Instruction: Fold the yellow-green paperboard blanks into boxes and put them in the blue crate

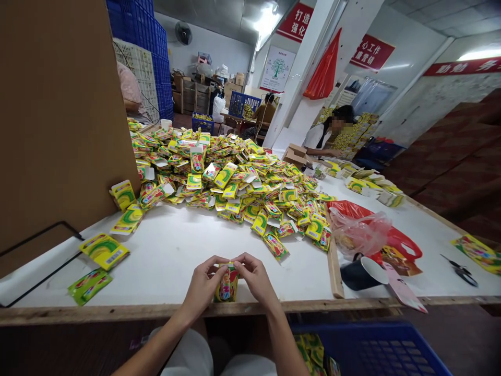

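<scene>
Near the table's front edge, a small printed yellow-green box stands upright between my two hands. My left hand pinches its top left side, thumb and fingertips pressed together. Against the top right side, my right hand pinches in the same way, and the fingertips of both hands nearly meet at the top edge. A heap of similar yellow boxes, many with white flaps sticking out, spreads across the table beyond my hands. To the left lie a loose yellow box and a green packet.
A large cardboard box stands at the left. Right of a wooden strip are a dark mug, a pink phone-shaped item, plastic bags and scissors. Below sits a blue crate. Co-workers sit farther back.
</scene>
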Demonstrator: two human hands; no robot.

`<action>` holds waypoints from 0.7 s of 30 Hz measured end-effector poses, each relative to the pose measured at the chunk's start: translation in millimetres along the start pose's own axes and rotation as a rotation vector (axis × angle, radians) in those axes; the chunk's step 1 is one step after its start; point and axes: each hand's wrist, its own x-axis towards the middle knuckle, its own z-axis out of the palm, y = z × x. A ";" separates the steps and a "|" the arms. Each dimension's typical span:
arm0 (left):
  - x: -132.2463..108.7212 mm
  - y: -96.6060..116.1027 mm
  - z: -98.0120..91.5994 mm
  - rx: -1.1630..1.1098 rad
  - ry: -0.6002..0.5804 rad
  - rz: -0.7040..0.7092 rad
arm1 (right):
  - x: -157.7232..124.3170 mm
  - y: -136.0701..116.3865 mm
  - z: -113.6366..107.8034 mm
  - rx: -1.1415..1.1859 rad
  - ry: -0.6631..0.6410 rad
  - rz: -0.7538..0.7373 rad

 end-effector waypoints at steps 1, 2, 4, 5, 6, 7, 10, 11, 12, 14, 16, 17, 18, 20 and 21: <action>-0.7 -0.6 -0.6 -0.003 -0.002 0.002 | -0.9 1.3 -0.5 0.001 -0.009 -0.006; -1.5 -1.6 -1.3 -0.001 -0.002 0.010 | -2.1 3.3 -1.1 0.000 -0.019 -0.013; -3.0 -3.9 -2.9 0.020 0.001 0.040 | -5.6 8.5 -1.9 -0.002 -0.032 -0.030; -3.6 -5.2 -3.7 0.034 0.002 0.056 | -7.9 11.3 -1.8 0.000 -0.034 -0.040; -4.0 -6.3 -4.6 0.047 0.001 0.070 | -10.7 13.9 -1.3 0.005 -0.034 -0.049; -4.3 -7.3 -5.4 0.056 -0.002 0.079 | -13.7 16.1 -0.3 0.008 -0.031 -0.057; -4.7 -9.8 -7.9 0.060 -0.029 0.085 | -22.9 20.0 5.7 -0.010 -0.016 -0.074; -5.1 -10.7 -8.4 0.056 -0.037 0.090 | -25.1 20.6 8.6 -0.022 -0.009 -0.079; -5.8 -11.7 -8.4 0.050 -0.042 0.098 | -26.6 21.2 11.8 -0.033 0.003 -0.088; -8.7 -14.1 -6.5 0.042 -0.033 0.126 | -27.2 22.5 18.6 -0.057 0.029 -0.110; -12.6 -16.4 -2.7 0.048 -0.021 0.154 | -26.3 23.8 24.4 -0.082 0.060 -0.133; -14.0 -17.0 -1.2 0.061 -0.024 0.165 | -26.6 23.8 25.5 -0.099 0.078 -0.140; -14.3 -17.0 -1.1 0.081 -0.028 0.181 | -28.4 22.9 24.2 -0.123 0.101 -0.145; -8.9 -13.8 -9.6 0.161 -0.015 0.227 | -38.8 16.7 10.0 -0.206 0.195 -0.147; -2.5 -10.5 -20.1 0.228 0.027 0.254 | -47.9 11.0 -4.2 -0.266 0.260 -0.144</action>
